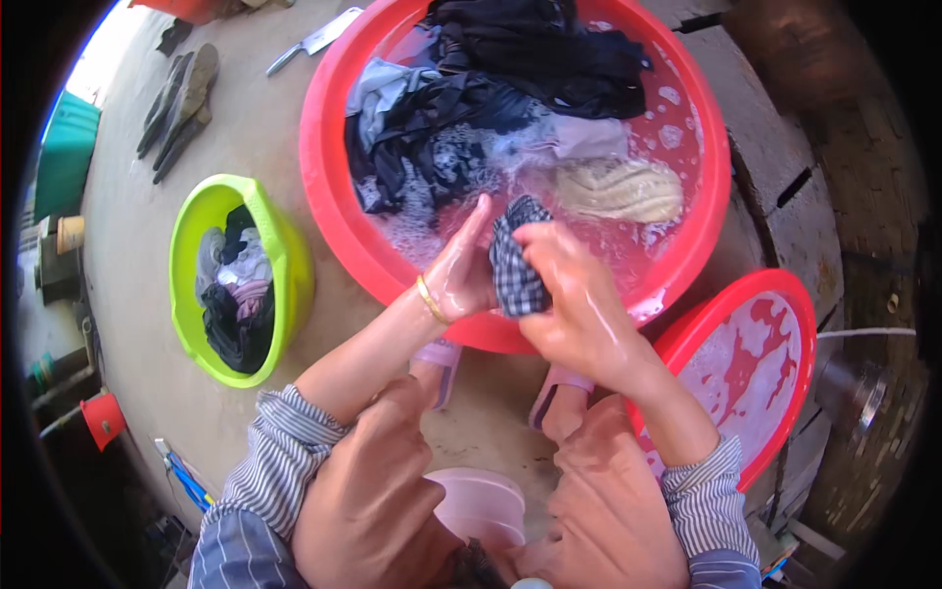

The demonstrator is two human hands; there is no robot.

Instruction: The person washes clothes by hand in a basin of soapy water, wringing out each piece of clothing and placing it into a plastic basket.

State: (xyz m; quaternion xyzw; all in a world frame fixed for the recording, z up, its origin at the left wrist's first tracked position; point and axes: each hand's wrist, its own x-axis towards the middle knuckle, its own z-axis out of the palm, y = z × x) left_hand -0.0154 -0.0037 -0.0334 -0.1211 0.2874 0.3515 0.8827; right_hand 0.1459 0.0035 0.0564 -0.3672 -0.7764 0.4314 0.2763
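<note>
Fingers: your left hand (461, 270) and right hand (569, 294) are both clamped around 1 checked cloth (515, 260).
Location: over the near rim of the red basin (329, 206), above suds.
Handling: soaked, limp, likely slippery; grip bunched folds.

An outdoor washing place at a home.
A big red basin (334, 211) with soapy laundry and a green tub (289, 265) of clothes stand on bare concrete ground (255, 118).

No packages, labels, signs, screens
</note>
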